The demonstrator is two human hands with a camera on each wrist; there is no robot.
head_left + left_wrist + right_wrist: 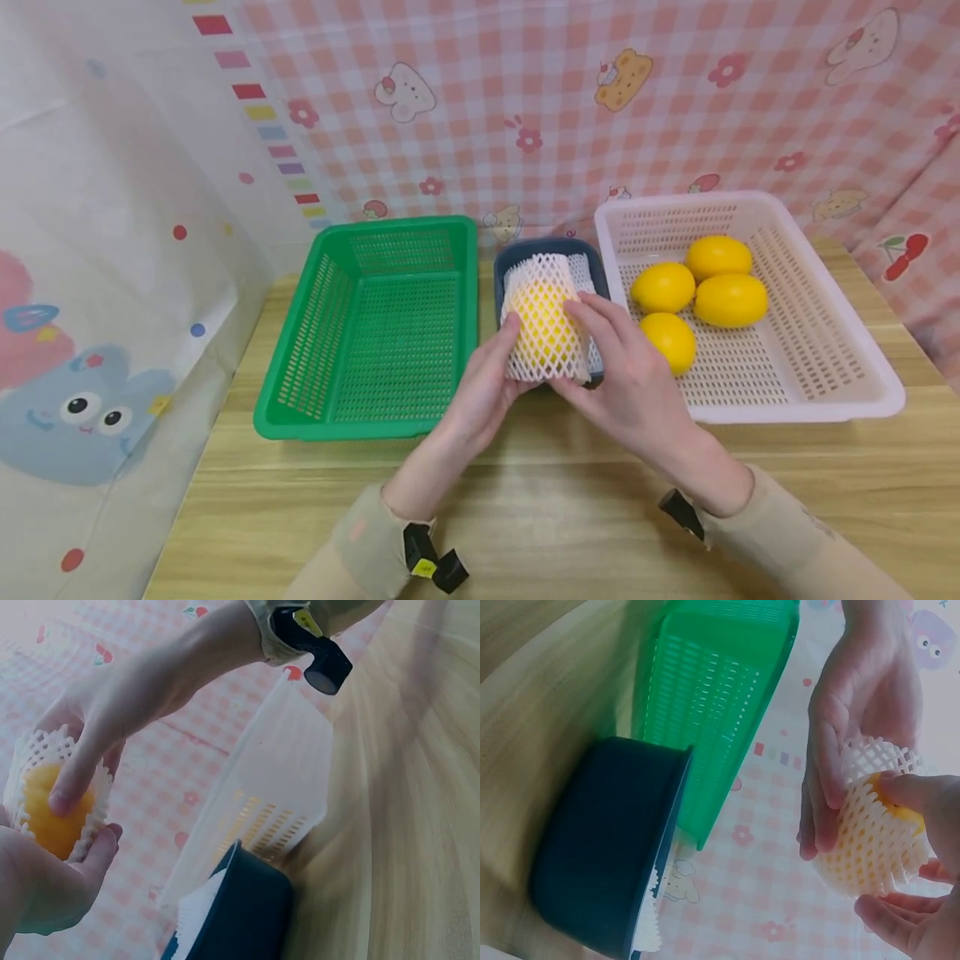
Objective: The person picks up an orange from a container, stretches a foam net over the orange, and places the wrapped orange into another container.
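Observation:
A yellow lemon [56, 814] sits inside a white foam net sleeve [546, 321], held up over a dark blue bin [551, 246]. My left hand [483, 387] grips the sleeved lemon from the left, thumb along its side. On the opposite side my right hand [637, 383] holds it too, fingertips at the net's edge and thumb near the bottom. In the left wrist view the right thumb presses on bare lemon skin at the net's opening. More white foam netting [582, 271] lies in the bin, partly hidden behind the held lemon.
To the left stands a green plastic basket [367, 429] with nothing seen in it. A white basket [817, 410] on the right holds several bare lemons [731, 301]. All stand on a wood-grain table [555, 517], against a checked cloth [480, 100].

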